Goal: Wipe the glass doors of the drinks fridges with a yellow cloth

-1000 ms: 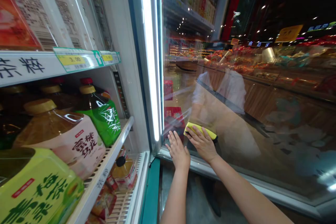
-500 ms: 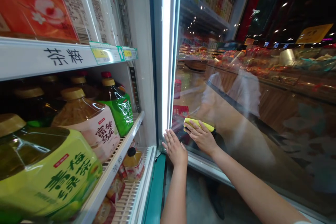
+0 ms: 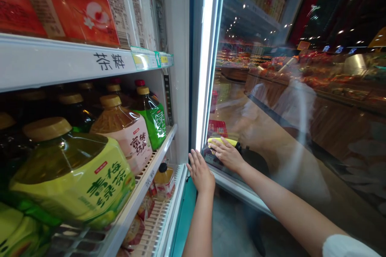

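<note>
My right hand presses a folded yellow cloth against the inside of the glass door, near its lower corner by the lit frame. Fingers lie over the cloth and hide much of it; something dark shows at its right end. Just left of it, my left hand rests with fingers stretched out, holding nothing, at the bottom of the door's bright edge strip. It seems to touch the door frame there.
To the left, an open cooler shelf carries cartons above large tea bottles. Lower down, a white rack holds a small juice bottle and packaged food. Store displays appear through the glass, mixed with reflections.
My view has turned left, so the shelf shows more. The right hand and yellow cloth have slid left along the glass, closer to the door's lit edge. The left hand stays nearly still.
</note>
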The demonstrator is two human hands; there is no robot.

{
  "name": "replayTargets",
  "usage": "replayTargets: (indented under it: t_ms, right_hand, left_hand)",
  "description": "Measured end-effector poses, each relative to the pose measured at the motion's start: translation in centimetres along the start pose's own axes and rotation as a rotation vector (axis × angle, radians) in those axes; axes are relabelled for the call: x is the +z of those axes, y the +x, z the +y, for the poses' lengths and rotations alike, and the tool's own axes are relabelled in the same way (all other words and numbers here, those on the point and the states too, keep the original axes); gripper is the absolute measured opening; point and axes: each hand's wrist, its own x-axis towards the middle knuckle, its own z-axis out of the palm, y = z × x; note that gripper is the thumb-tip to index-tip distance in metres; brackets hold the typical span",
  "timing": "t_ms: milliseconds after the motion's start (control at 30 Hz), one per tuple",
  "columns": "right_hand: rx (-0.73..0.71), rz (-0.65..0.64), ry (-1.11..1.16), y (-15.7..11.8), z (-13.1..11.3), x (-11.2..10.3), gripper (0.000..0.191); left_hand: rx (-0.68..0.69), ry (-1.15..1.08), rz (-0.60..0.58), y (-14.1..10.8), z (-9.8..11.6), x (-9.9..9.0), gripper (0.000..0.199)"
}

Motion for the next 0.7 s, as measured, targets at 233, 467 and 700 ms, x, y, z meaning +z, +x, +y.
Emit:
replayTargets:
  t_ms: [233, 467, 700]
  right_hand:
    - [-0.002, -0.031, 0.021, 0.9, -2.3, 3.2, 0.034]
    - [0.105, 0.004, 0.021, -1.5, -3.1, 3.8, 0.036]
    - [-0.01, -0.029, 0.052, -3.3, -4.4, 6.2, 0.035]
  left_hand:
    - [0.028, 0.049, -0.061, -0.4, -0.4, 0.5, 0.071]
    - [0.013, 0.075, -0.031, -0.6, -1.4, 1.9, 0.069]
    - [0.025, 0.082, -0.143, -1.3, -1.5, 3.3, 0.071]
